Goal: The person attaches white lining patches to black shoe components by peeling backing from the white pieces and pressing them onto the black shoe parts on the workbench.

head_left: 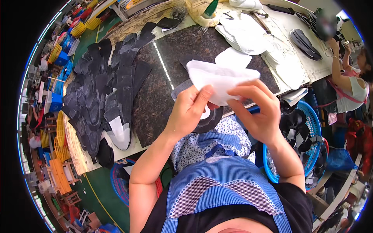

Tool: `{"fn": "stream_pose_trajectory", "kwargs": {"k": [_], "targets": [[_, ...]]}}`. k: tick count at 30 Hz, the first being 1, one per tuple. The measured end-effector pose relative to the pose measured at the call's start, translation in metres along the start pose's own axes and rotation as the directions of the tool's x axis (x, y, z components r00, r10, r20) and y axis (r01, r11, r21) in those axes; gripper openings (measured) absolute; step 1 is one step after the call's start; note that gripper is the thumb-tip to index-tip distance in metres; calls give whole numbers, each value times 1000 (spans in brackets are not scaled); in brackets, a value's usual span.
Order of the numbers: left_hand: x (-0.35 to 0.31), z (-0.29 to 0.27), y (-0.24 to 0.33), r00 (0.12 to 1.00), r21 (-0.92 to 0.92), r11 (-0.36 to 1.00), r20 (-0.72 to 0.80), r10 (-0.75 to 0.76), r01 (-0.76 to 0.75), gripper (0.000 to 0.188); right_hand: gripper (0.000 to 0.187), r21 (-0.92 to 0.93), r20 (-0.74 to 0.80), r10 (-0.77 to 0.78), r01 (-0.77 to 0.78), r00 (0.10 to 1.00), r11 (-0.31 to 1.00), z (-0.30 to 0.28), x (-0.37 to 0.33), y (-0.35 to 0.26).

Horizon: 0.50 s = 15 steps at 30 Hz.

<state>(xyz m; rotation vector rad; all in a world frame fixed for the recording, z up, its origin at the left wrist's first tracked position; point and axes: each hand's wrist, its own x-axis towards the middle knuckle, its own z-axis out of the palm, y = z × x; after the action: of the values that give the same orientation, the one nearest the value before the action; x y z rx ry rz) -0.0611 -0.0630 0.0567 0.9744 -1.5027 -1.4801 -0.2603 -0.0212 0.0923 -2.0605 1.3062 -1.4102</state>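
In front of my chest, both hands hold a white, soft-looking curved piece of shoe material (pixel 217 77), folded over along its length. My left hand (pixel 188 110) pinches its lower left edge between thumb and fingers. My right hand (pixel 260 108) grips its right side, with the thumb below and fingers bent over the edge. Below it, at the table's front edge, lies a dark curved piece (pixel 210 123) with a white patch. Part of a grey piece (pixel 180 88) shows behind my left hand. Just beyond, a white rounded piece (pixel 233 58) rests on the dark stone slab (pixel 155 105).
Many dark shoe pieces (pixel 89 93) are heaped at the left of the table. Stacked white pieces (pixel 248 35) lie at the far right, near a hammer (pixel 261 22) and black soles (pixel 305 44). A blue basket (pixel 311 128) stands on the right. Another person (pixel 349 85) works beyond.
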Motion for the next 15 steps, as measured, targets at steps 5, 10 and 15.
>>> {"fn": "stream_pose_trajectory", "kwargs": {"k": [5, 10, 15], "targets": [[-14, 1, -11, 987, 134, 978, 21, 162, -163, 23, 13, 117, 188, 147, -171, 971, 978, 14, 4, 17], [-16, 1, -4, 982, 162, 968, 13, 190, -189, 20, 10, 112, 258, 96, -128, 961, 985, 7, 4, 18], [-11, 0, 7, 917, 509, 774, 90, 388, -377, 14, 15, -98, 291, -188, 225, 938, 969, 4, 16, 19]]}}
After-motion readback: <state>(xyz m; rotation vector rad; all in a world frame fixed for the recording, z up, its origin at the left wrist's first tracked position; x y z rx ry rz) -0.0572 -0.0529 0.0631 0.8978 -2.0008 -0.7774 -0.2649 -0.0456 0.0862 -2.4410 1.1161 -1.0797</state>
